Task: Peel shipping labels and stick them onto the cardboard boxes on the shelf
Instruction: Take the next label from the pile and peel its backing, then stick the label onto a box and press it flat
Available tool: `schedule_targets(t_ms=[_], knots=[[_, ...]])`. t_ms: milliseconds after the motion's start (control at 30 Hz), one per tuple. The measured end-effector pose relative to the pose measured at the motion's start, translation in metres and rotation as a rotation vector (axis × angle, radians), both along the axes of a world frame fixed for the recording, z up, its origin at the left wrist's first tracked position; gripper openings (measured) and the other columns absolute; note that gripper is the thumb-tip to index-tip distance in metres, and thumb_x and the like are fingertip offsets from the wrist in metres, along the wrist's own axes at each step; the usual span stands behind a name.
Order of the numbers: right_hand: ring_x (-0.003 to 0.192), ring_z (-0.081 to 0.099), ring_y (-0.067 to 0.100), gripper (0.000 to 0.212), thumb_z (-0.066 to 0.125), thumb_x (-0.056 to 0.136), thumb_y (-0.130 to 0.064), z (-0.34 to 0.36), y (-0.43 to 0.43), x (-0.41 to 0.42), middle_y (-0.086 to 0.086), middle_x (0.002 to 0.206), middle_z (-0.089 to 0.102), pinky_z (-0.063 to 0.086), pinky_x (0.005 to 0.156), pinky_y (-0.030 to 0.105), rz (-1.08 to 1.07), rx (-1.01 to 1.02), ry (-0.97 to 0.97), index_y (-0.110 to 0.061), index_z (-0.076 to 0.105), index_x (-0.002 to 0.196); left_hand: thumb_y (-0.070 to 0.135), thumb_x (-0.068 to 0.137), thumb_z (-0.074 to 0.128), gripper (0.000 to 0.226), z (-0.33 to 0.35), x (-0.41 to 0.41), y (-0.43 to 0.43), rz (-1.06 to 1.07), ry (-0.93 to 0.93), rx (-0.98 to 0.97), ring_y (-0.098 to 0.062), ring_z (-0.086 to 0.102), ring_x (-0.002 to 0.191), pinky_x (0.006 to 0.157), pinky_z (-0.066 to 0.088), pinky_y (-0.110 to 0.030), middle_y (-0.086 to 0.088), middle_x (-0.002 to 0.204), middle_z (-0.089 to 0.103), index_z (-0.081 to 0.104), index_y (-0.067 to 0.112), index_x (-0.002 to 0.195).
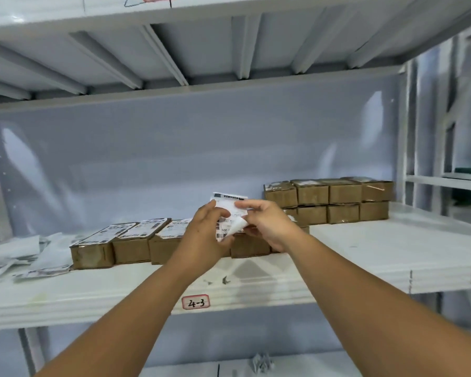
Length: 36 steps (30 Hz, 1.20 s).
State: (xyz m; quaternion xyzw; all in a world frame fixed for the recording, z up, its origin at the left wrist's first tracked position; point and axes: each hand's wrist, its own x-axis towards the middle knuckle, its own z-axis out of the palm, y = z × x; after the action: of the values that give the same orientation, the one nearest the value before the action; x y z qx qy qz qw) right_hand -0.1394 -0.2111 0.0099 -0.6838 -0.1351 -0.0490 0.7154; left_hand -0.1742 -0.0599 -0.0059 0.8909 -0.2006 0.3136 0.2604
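at frame centre the left hand [207,227] and right hand [267,224] both pinch a thin white barcoded shipping label [230,213], its lower corner curling off, above a row of squat brown cardboard boxes [131,246] on the white metal shelf [365,254], more boxes [343,200] stacked at right.

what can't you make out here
Head view only:
Print on the shipping label: too small, blurred.
Row boxes behind the left hand and right hand: hidden, so labelled or not is unclear.
Tops of the stacked boxes: seen edge-on, blurred.
Paper pile: cut off by the left edge.
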Motion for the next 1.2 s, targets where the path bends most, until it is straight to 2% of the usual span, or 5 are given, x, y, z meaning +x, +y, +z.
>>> schedule_targets(t_ms=[467,600,733,967,1200], knots=[[0.08,0.061,0.014,0.047,0.039,0.087,0.007,0.004,-0.095,0.041,0.009,0.098,0.066,0.044,0.06,0.018,-0.163,-0.007,-0.04,-0.013,0.059,0.124,0.029,0.085,0.068,0.033,-0.002,0.061,-0.101,-0.099,0.042,-0.045,-0.011,0.046,0.121,0.087,0.025,-0.009,0.001,0.154,0.02,0.06,0.018,0.115],[0.09,0.06,0.022,0.048,0.04,0.085,0.011,-0.008,-0.101,0.06,0.016,0.11,0.064,0.052,0.091,0.035,-0.189,0.073,-0.005,-0.006,0.057,0.127,0.021,0.089,0.062,0.023,-0.014,0.079,-0.109,-0.089,-0.053,-0.073,-0.015,0.049,0.121,0.086,0.026,-0.006,-0.001,0.15,0.03,0.066,0.013,0.11],[0.075,0.062,0.021,0.047,0.039,0.085,0.011,-0.017,-0.099,0.07,0.016,0.094,0.067,0.051,0.076,0.033,-0.204,0.139,0.029,-0.007,0.06,0.122,0.026,0.088,0.063,0.016,-0.029,0.086,-0.113,0.012,-0.188,-0.068,-0.019,0.062,0.099,0.08,0.049,-0.032,0.006,0.129,0.055,0.069,0.018,0.101],[0.09,0.063,0.028,0.048,0.037,0.082,0.014,-0.025,-0.104,0.08,0.023,0.108,0.065,0.051,0.079,0.031,-0.196,0.305,0.042,-0.002,0.06,0.121,0.033,0.087,0.054,0.024,-0.04,0.094,-0.112,-0.085,-0.249,-0.013,-0.021,0.064,0.076,0.068,0.053,-0.034,-0.001,0.084,0.069,0.07,0.015,0.085],[0.091,0.061,0.028,0.047,0.042,0.08,0.01,-0.028,-0.102,0.074,0.022,0.104,0.065,0.049,0.082,0.032,-0.201,0.272,0.038,0.0,0.059,0.122,0.009,0.08,0.071,0.011,-0.04,0.09,-0.11,-0.119,-0.267,-0.103,-0.008,0.052,0.078,0.075,0.03,0.001,-0.002,0.091,0.064,0.068,0.008,0.091]])
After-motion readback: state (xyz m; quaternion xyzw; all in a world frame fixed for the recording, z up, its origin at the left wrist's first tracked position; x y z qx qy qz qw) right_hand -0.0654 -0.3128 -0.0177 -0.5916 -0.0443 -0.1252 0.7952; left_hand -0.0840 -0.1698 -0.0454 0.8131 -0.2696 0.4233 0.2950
